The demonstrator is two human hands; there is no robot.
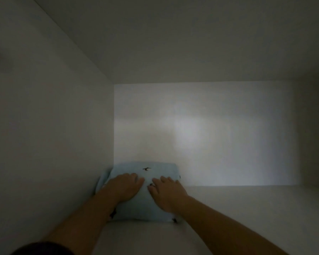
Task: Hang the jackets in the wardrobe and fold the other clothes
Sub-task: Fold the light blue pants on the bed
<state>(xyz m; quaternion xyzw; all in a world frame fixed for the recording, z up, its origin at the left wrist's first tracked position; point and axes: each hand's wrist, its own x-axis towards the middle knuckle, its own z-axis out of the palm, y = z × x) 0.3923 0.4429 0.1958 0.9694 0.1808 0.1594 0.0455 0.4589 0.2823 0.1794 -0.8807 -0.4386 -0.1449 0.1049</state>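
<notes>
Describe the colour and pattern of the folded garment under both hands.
Pale blue with small, scattered dark motifs, on the folded garment, seen in the head view.

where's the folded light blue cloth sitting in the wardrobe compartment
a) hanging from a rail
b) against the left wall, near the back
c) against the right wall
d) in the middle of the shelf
b: the folded light blue cloth lies on the shelf, tucked into the left rear corner, with the left hand and right hand resting flat on it.
</notes>
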